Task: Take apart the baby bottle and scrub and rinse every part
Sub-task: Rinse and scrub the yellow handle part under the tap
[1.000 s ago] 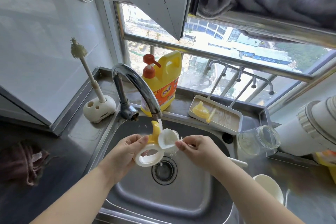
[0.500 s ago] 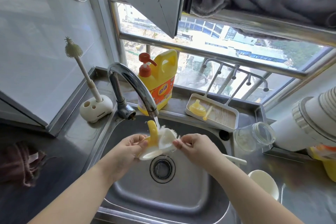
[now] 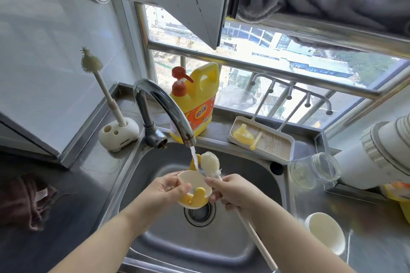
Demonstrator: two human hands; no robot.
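Left hand (image 3: 165, 188) grips the cream bottle collar with yellow handles (image 3: 195, 188) above the sink (image 3: 155, 246) drain; right hand (image 3: 230, 193) grips the long bottle brush (image 3: 210, 165), its sponge head raised beside the collar; tap (image 3: 164, 106) running, stream striking collar and brush; glass bottle body (image 3: 314, 170) lying on the desk right of the sink; yellow nipple (image 3: 241, 132) in tray (image 3: 281, 147) behind sink; detergent jug (image 3: 195, 99) behind tap; cream cap (image 3: 325, 235) on desk, right of the sink.

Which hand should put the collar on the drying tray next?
Probably the left hand: it already grips the collar. The tray sits to the right, but the right hand holds the brush.
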